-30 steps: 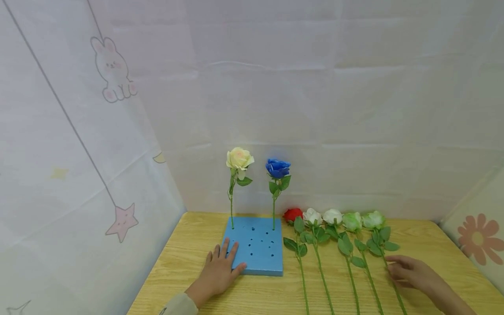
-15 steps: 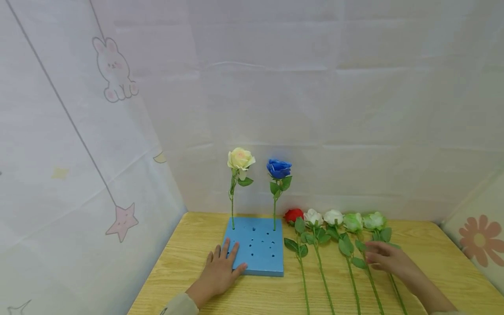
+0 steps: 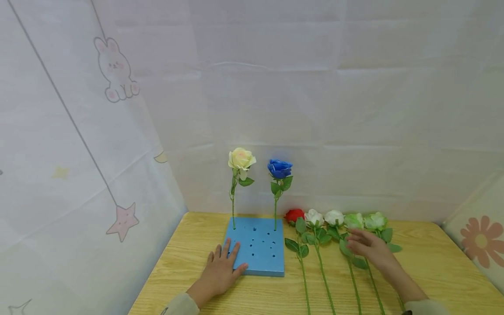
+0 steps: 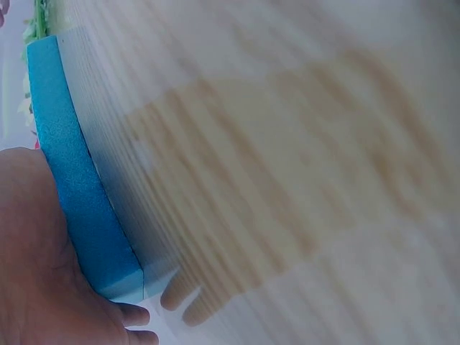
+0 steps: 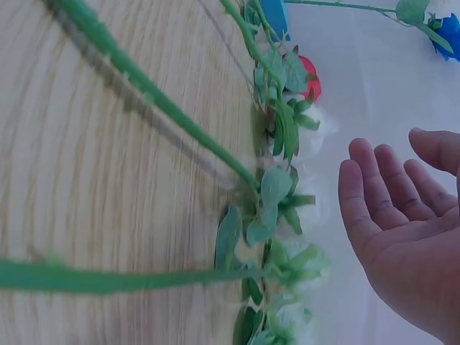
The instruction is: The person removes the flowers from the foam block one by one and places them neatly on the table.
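My left hand (image 3: 218, 272) rests with spread fingers on the lower left of a blue foam block (image 3: 261, 264) pierced with small holes. A cream rose (image 3: 241, 159) and a blue rose (image 3: 280, 169) stand upright in its back holes. My right hand (image 3: 372, 250) hovers over the stems of the roses lying to the right, nearest a green-tinged rose (image 3: 354, 220); its fingers are loosely bent and hold nothing in the right wrist view. Beside it lie another green-tinged rose (image 3: 376, 221), a white rose (image 3: 334, 217), a second white rose (image 3: 314, 218) and a red rose (image 3: 294, 215).
The wooden table (image 3: 185, 245) carries the block and the row of loose roses, whose stems point toward me. A pale printed cloth (image 3: 275, 87) hangs behind and at both sides, close to the flower heads.
My right hand has moved left and away from me, from the rightmost green-tinged rose's stem toward the neighbouring roses. My left hand has stayed on the block.
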`<state>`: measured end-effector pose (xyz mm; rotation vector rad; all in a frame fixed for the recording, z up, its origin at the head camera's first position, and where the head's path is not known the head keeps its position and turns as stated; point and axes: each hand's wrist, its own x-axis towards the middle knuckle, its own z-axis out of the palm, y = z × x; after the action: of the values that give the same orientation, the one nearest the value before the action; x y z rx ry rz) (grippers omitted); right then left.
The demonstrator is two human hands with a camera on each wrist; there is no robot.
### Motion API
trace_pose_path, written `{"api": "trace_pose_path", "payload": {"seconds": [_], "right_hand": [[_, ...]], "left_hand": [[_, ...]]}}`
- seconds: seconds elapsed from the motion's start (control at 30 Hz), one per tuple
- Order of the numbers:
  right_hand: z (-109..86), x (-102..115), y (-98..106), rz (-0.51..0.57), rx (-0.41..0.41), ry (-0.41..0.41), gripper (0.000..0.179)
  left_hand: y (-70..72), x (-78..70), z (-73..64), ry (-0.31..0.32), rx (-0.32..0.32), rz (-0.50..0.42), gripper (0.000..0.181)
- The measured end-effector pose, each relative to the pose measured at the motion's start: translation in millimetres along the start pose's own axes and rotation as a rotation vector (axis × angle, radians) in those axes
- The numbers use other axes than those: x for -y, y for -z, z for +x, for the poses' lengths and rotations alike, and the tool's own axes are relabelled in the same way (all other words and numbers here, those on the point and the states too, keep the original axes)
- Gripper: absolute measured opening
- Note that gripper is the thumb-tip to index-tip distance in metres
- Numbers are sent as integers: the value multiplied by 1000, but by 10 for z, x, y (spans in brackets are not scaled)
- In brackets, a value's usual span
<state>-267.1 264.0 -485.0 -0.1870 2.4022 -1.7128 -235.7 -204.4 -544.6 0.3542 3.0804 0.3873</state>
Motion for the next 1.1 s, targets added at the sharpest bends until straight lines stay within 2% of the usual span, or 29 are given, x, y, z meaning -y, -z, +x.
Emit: {"api": "trace_pose_path", "payload": {"seconds": [0.3,0.57,0.73,0.93,1.1], "right_hand": [[150,45,-175,-3,-18,33,59],[204,108,-307,8,-37,52,61],[283,117,-391,19,-47,100,61],[372,115,-477,50,-17,174,57],[438,155,-537,60,-15,170,56]], "left_hand": [[-27,6,14,5,-5,14,79],[-35,17,14,3,0,22,79],[-45,25,21,0,-4,25,80],[-22,13,12,-8,-4,17,78],[-10,5,5,-7,-4,11,77]]}}
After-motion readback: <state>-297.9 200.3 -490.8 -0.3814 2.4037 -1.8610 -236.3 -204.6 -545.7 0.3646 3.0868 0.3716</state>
